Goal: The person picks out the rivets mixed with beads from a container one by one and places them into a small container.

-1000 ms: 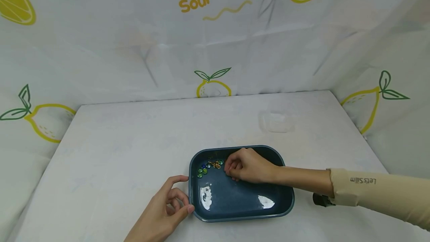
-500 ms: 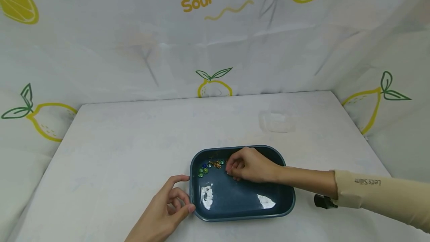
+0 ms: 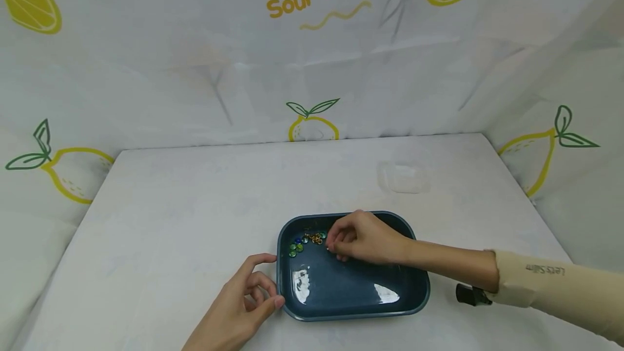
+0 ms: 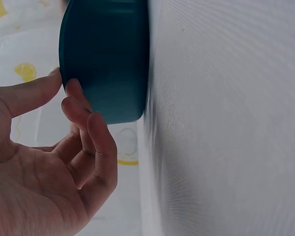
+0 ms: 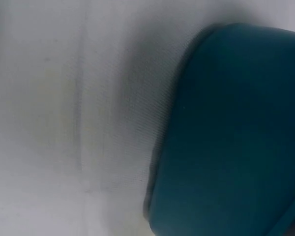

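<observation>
On the far left I see a lemon (image 3: 75, 175) drawn on the white cloth (image 3: 185, 80), which stands behind the white table (image 3: 185, 221). Next, on the near side, comes the person's left hand (image 3: 234, 305). Its thumb and pointing finger are spread apart and touch the left rim of the blue tray (image 3: 341, 291), and the other fingers bend in loosely. The tray sits flat on the near part of the table, a bit right of the middle. Inside, in its far left part, I see green beads (image 3: 293, 254), a dark blue bead (image 3: 298, 241) and gold rings (image 3: 317, 239), all close together. Just to the right of them, the right hand (image 3: 363, 240) reaches down into the tray. Its fingers are bent and the tips are close together. I see a tiny pale speck there, but I cannot tell if the hand holds it. Farther back, right of the middle, is a clear box (image 3: 404, 179). Nearer, on the right, a black thing (image 3: 470, 295) shows under the arm, beside a tan sleeve (image 3: 560, 286) with dark letters.
</observation>
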Demonstrator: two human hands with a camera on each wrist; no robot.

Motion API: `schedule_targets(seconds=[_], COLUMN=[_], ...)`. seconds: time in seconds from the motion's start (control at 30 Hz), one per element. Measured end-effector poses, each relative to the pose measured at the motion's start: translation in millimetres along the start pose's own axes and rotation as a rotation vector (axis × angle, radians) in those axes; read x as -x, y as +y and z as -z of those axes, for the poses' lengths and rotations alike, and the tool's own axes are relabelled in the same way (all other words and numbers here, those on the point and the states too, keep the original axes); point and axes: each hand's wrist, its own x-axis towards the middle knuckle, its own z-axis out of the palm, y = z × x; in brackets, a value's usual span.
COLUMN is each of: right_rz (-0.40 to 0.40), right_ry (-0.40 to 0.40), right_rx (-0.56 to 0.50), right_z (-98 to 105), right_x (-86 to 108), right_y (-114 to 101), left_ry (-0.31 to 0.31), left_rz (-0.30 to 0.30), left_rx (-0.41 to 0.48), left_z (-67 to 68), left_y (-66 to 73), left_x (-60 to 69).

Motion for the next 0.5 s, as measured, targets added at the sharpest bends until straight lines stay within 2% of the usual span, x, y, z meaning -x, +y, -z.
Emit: schedule_targets(seconds=[0.5], right_rz=[0.077], right_ry=[0.005], right_rx=[-0.019], right_z=[12.2], right_x=[4.6], right_y=[-20.7], left_ry=[-0.002], left_rz=[0.017], left_rx=[0.010], left_z=[0.1], left_y=[1.0], left_x=[0.1])
